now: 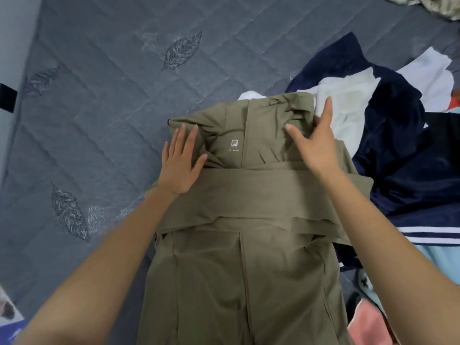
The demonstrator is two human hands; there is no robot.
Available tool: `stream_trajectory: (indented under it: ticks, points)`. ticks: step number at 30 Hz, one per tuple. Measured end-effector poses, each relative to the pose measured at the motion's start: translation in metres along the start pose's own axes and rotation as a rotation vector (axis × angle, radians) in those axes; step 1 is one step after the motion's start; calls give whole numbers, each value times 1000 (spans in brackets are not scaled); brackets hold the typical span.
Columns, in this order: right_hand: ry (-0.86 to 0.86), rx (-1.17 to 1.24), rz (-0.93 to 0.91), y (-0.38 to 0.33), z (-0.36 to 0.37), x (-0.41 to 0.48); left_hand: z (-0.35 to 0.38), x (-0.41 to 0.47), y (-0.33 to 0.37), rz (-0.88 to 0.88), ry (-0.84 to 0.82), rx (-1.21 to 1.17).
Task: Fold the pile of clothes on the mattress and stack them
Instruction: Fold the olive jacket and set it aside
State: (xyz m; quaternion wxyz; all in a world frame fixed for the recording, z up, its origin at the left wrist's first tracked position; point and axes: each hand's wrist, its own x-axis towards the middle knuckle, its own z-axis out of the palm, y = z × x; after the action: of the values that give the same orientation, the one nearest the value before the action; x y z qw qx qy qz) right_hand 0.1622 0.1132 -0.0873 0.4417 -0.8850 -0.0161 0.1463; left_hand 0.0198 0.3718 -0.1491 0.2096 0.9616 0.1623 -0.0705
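Observation:
An olive-brown jacket [249, 265] lies lengthwise on the grey quilted mattress [104, 95], collar end away from me, with its sleeves folded across the middle in a band. A small white logo shows inside near the collar. My left hand [180, 161] presses flat on the jacket's upper left side, fingers straight. My right hand [315, 143] rests on the upper right edge near the collar, fingers spread, thumb on the fabric. To the right lies the unfolded pile: a navy garment [398, 155] with white stripes and white cloth [346, 105].
Light blue cloth [443, 265] and pink cloth [368, 324] lie at the lower right. A beige fabric heap [433, 6] sits at the top right corner. The mattress's left edge meets a pale wall [12, 46]. Bare mattress stretches to the left and beyond the jacket.

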Motion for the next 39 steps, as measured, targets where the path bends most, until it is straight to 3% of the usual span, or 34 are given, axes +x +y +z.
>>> stream_trajectory:
  ticks: [7, 15, 19, 22, 24, 25, 26, 28, 30, 31, 34, 36, 39]
  points:
    - [-41, 290, 192, -16, 9, 25, -2, 52, -1, -54, -34, -4]
    - [-199, 278, -25, -17, 10, 6, -9, 94, -17, -177, -46, 38]
    - [-465, 90, -13, -11, 5, -10, -8, 92, -33, -165, -74, 109]
    - [-738, -118, 3, -17, -2, -14, -6, 76, -40, -88, -33, -171]
    - [-937, -77, 87, -23, -5, -14, -7, 61, -41, 29, 28, -303]
    - [-951, -20, 138, -26, -5, -14, -7, 52, -41, 104, 51, -297]
    - [-883, 48, 177, -28, -2, -13, -6, 43, -40, 166, 66, -276]
    - [-568, 172, 209, -27, 11, -11, -1, 26, -40, 244, 54, -252]
    - [-237, 142, 173, -26, 31, -9, 2, 13, -44, 276, -17, -271]
    - [-154, 64, 125, -26, 41, -7, 5, 8, -47, 307, -49, -271]
    - [-184, -239, 17, -22, 66, -3, 2, -4, -40, 317, -183, -303]
    - [-222, -314, 41, -19, 76, -1, -6, -8, -31, 120, -223, -498]
    - [-231, -237, -14, -18, 75, -1, -13, 9, -29, -160, -25, -597]
